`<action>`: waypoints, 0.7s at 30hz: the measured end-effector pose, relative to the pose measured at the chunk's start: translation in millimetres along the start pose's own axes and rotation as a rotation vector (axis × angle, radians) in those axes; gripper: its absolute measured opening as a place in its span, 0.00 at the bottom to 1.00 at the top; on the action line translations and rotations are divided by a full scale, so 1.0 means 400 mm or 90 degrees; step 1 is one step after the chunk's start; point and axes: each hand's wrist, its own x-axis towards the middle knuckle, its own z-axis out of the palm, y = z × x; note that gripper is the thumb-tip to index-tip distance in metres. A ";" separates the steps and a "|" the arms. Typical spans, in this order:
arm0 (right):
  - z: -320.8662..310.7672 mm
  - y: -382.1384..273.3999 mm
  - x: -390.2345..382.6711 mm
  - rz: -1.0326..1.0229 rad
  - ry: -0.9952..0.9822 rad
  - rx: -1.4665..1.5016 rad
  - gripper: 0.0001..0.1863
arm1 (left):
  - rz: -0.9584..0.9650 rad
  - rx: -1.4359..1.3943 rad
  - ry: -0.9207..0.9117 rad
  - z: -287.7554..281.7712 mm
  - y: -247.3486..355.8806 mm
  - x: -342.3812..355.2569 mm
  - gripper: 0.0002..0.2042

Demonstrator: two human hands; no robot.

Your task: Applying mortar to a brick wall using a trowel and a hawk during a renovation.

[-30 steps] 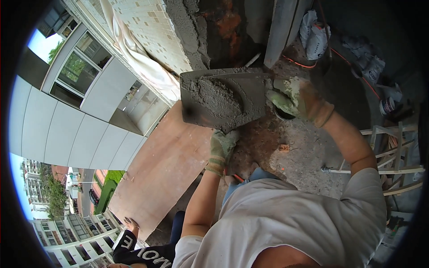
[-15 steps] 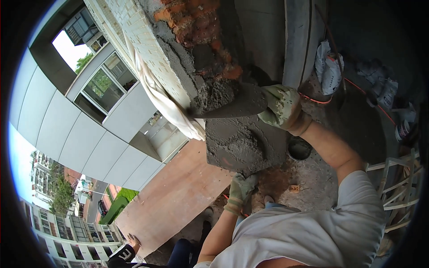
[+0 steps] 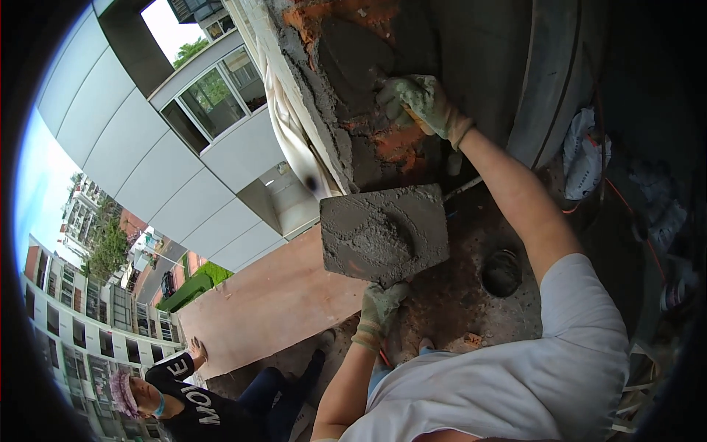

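My gloved right hand [image 3: 425, 104] is closed round the yellowish handle [image 3: 420, 121] of a plastering trowel. Its blade lies against the wall, grey with mortar and hard to tell from the wet coat [image 3: 353, 55] there. Bare orange brick [image 3: 398, 147] shows just below that hand. My gloved left hand [image 3: 383, 303] grips a mortar board from below, its handle hidden in the fingers. The mortar board [image 3: 434, 221] is held out roughly level below the wall patch, with a heap of wet grey mortar [image 3: 383, 239] on top.
A long wooden board [image 3: 258, 302] stretches to the lower left, where a co-worker [image 3: 199, 398] rests a hand on its end. A round bucket [image 3: 502, 272] stands right of the mortar board. White cloth [image 3: 283, 118] hangs along the wall edge; white sacks [image 3: 585, 158] lie at right.
My right hand has carried the trowel from above the mortar board up onto the wall, and mortar now covers more brick. The left hand still holds the board. More of the co-worker shows.
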 end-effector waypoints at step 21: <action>0.144 -0.043 -0.511 0.003 0.010 -0.715 0.12 | -0.039 -0.052 -0.049 0.032 -0.036 0.054 0.04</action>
